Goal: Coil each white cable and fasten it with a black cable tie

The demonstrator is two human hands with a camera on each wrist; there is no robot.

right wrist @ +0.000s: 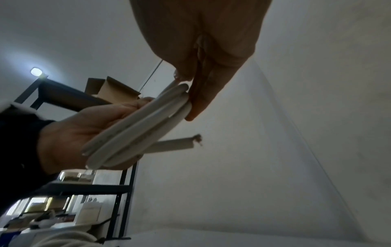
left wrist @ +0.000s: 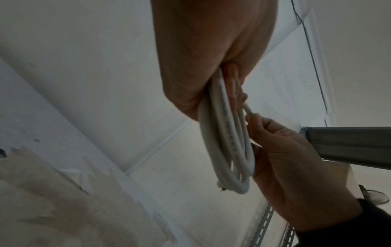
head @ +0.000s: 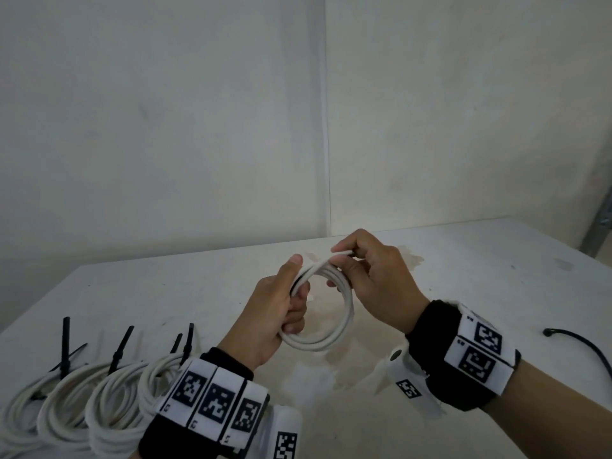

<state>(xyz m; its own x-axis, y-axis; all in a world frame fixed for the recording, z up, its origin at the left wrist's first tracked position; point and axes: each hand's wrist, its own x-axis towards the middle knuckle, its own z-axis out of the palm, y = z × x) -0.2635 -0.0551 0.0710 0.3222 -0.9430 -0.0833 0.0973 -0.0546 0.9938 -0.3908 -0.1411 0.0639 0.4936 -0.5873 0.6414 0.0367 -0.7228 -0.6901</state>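
White cable [head: 326, 321] coiled in hands; tied coils [head: 82, 402] left.

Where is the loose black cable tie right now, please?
In the head view, the loose black cable tie lies on the table at the far right, beyond the right hand.

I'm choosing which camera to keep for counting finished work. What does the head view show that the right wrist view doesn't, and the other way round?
Only the head view shows the row of finished coils with black cable ties on the table, and a loose black tie at right.

Only the right wrist view shows the cable's cut end sticking out, and dark shelving behind.

Both show the left hand and right hand gripping the white coil.
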